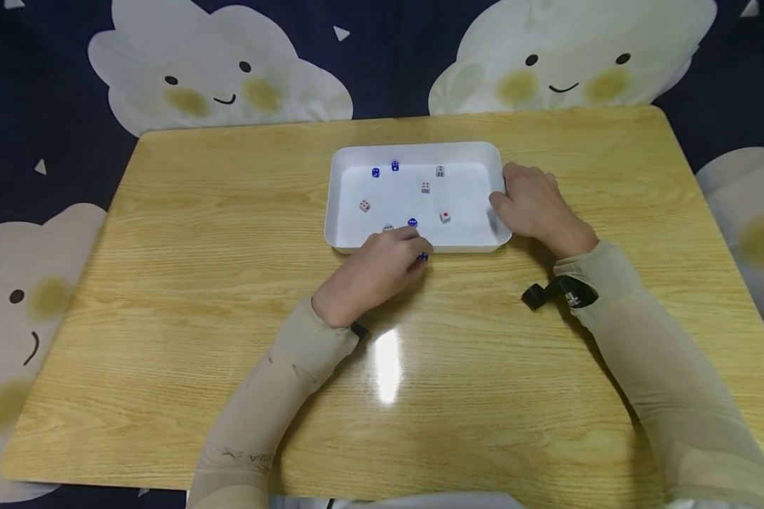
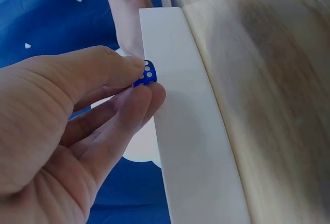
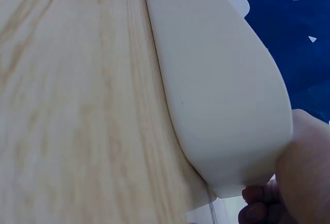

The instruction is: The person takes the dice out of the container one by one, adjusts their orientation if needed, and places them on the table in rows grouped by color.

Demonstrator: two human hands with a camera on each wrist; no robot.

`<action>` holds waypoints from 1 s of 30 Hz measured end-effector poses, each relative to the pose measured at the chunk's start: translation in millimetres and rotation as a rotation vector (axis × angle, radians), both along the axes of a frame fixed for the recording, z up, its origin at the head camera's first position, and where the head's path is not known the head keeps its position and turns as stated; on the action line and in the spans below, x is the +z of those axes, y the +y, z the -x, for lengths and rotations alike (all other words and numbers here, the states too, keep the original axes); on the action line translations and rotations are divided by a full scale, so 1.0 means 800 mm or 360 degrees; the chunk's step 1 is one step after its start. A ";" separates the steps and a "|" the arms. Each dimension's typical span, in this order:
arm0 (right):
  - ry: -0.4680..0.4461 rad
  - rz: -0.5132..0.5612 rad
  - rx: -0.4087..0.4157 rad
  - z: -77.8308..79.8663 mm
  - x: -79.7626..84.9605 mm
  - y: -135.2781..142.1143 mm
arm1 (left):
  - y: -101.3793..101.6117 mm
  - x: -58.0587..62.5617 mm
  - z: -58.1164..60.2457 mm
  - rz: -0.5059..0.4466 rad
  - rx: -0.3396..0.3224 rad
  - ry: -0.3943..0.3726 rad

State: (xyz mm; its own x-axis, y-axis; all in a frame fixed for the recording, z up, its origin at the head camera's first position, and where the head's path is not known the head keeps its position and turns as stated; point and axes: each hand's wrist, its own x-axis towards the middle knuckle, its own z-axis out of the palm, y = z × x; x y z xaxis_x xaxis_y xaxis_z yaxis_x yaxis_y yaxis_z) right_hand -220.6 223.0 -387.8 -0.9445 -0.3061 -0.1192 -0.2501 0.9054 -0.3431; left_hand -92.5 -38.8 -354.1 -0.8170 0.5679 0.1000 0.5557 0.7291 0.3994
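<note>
A blue die with white dots (image 2: 147,73) is pinched between the thumb and fingertips of my left hand (image 1: 385,265). That hand is at the near wall of a white rectangular tray (image 1: 465,249), with the die just outside the rim in the head view. My right hand (image 1: 537,205) grips the tray's right end, its thumb over the rim and the other fingers outside; the right wrist view shows curled fingers beside the tray's wall. Inside the tray lie several white dice, one with a large red dot (image 1: 445,216), and 3 blue dice, one right by my left fingers (image 1: 412,223).
The tray stands on a wooden table (image 1: 229,297) toward its far side. Behind the table hangs a dark blue cloth with smiling clouds (image 1: 223,71). A black strap (image 1: 550,291) sticks out from the right sleeve cuff.
</note>
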 end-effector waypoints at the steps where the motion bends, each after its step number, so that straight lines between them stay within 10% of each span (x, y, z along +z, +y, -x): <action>1: 0.0002 0.0003 -0.0003 0.000 0.000 0.000 | 0.000 0.000 0.000 0.0009 -0.0001 -0.0010; 30: -0.0009 0.0036 -0.0051 0.007 -0.002 0.003 | 0.003 -0.017 0.010 0.0105 -0.0005 -0.0093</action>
State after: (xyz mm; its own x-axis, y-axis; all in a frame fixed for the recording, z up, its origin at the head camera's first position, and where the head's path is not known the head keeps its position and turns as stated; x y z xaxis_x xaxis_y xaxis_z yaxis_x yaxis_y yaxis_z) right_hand -226.5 225.4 -389.3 -0.9531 -0.2786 -0.1178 -0.2194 0.9049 -0.3647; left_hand -100.8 -36.2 -367.9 -0.8184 0.5745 0.0144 0.5353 0.7530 0.3827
